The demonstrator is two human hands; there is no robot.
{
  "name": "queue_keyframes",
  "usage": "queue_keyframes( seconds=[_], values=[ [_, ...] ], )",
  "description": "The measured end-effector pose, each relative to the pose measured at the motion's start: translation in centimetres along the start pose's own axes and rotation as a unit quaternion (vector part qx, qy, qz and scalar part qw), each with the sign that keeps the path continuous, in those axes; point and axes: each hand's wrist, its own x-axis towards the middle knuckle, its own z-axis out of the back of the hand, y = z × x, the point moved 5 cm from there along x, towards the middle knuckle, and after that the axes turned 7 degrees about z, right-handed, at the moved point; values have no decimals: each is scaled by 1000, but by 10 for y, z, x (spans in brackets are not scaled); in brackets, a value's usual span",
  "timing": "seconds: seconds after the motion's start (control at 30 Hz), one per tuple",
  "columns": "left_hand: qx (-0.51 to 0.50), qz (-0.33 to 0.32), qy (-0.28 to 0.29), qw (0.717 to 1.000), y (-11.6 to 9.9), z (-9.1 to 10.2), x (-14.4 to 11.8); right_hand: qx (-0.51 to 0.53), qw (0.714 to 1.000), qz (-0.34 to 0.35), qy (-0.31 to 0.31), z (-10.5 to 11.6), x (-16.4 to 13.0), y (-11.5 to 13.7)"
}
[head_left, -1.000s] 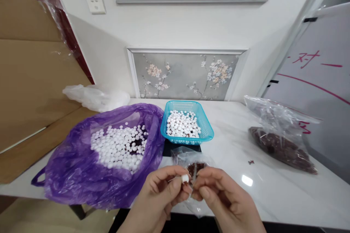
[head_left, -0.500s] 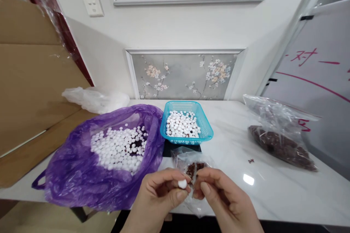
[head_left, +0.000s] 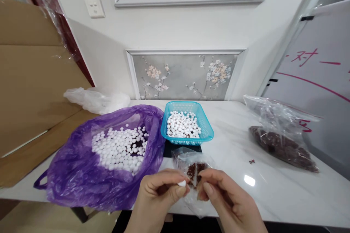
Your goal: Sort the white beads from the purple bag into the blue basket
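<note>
Between the thumb and fingers of my left hand [head_left: 157,196] is a small white ball [head_left: 181,183], partly covered by the fingertips. My right hand [head_left: 232,198] faces it a short way off, thumb and fingertips pinched together; whatever they may hold is too small or hidden to name. Under both hands lies a small clear plastic bag [head_left: 179,156] with tiny reddish-brown pieces [head_left: 193,170] in it. Just behind, a blue plastic basket [head_left: 205,125] contains many white balls [head_left: 182,125]. On the left an open purple plastic bag [head_left: 79,160] holds more white balls [head_left: 116,149].
At the right stands a clear zip bag [head_left: 284,143] filled with brown material. A tiny brown piece [head_left: 252,161] lies on the white tabletop [head_left: 226,149]. A cardboard box [head_left: 32,80] and a crumpled white bag [head_left: 101,100] are at the left. The wall closes off the back.
My left fingers have closed further over the white ball, so less of it shows. The right hand has shifted slightly, still pinched. Everything on the table stays put.
</note>
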Motion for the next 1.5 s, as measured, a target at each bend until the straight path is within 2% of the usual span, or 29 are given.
queue_keyframes(
  seconds=[0.07, 0.13, 0.27, 0.33, 0.43, 0.53, 0.6, 0.7, 0.77, 0.8, 0.9, 1.07, 1.23, 1.3, 1.4, 1.5],
  values=[
    [-18, 10, -11, 1000, 2, 2, 1, -47, 998, 27, -14, 14, 0, -1],
    [-20, 19, 3, 1000, 3, 3, 1, -107, 993, 45, -33, 32, -3, -4],
    [37, 18, 30, 999, 6, 10, 4, -261, 964, 9, -38, 65, -9, -16],
    [57, 1, 24, 998, 4, 15, 6, -314, 949, 8, -24, 70, -10, -17],
    [67, -37, 14, 997, -3, 19, 8, -332, 942, 40, 11, 55, -7, -12],
    [82, -73, 12, 994, -11, 19, 10, -343, 935, 68, 51, 25, -2, -11],
    [92, -82, 11, 992, -12, 19, 11, -412, 902, 56, 117, 1, 4, -18],
    [102, -78, -7, 992, -11, 20, 14, -541, 815, -12, 206, -22, 13, -35],
    [118, -71, -36, 990, -13, 20, 19, -572, 790, -21, 219, -31, 18, -40],
    [130, -68, -54, 988, -15, 20, 23, -576, 787, -15, 218, -34, 20, -41],
    [161, -62, -89, 981, -27, 14, 41, -573, 789, 7, 221, -43, 21, -41],
    [224, -89, -61, 969, -43, 4, 87, -552, 802, 30, 228, -50, 16, -42],
    [345, -131, -86, 925, -43, 5, 127, -482, 855, 95, 166, -52, 15, -37],
    [403, -145, -87, 900, -44, 1, 129, -459, 869, 105, 155, -53, 14, -38],
    [477, -155, -58, 863, -51, -5, 115, -425, 887, 120, 137, -53, 15, -43],
    [543, -140, -43, 827, -65, 9, 97, -397, 900, 126, 127, -56, 18, -47]
  ],
)
